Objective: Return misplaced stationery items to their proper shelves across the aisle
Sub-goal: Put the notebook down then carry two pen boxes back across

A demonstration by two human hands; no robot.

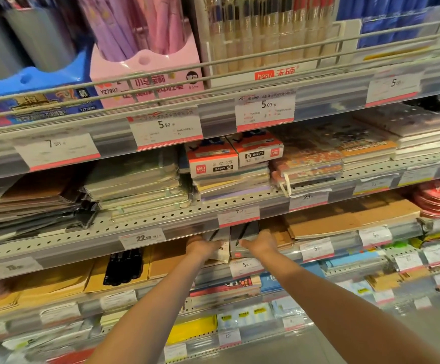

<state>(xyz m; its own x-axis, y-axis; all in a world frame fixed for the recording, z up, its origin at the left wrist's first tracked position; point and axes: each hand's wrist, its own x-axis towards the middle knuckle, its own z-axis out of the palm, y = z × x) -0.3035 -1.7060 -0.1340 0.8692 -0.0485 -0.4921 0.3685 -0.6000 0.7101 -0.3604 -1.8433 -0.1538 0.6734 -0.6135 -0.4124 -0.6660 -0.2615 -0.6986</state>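
Both arms reach into the third shelf from the top. My left hand (202, 246) grips the left one of two grey boxes with pens pictured on them (220, 245). My right hand (262, 243) rests on the right side of the second grey box (245, 239), fingers tucked under the shelf above. Whether it grips that box or only touches it I cannot tell. The boxes lie side by side on brown kraft notebooks (318, 222). Two orange-and-white pen boxes (236, 156) sit on a notebook stack one shelf higher.
Shelf edges carry price tags (165, 127). Pen cups in a pink holder (145, 64) and a blue holder (30, 74) fill the top shelf behind a wire rail. A pack of black pens (124, 266) lies on yellow envelopes at left. Grey floor shows at bottom right.
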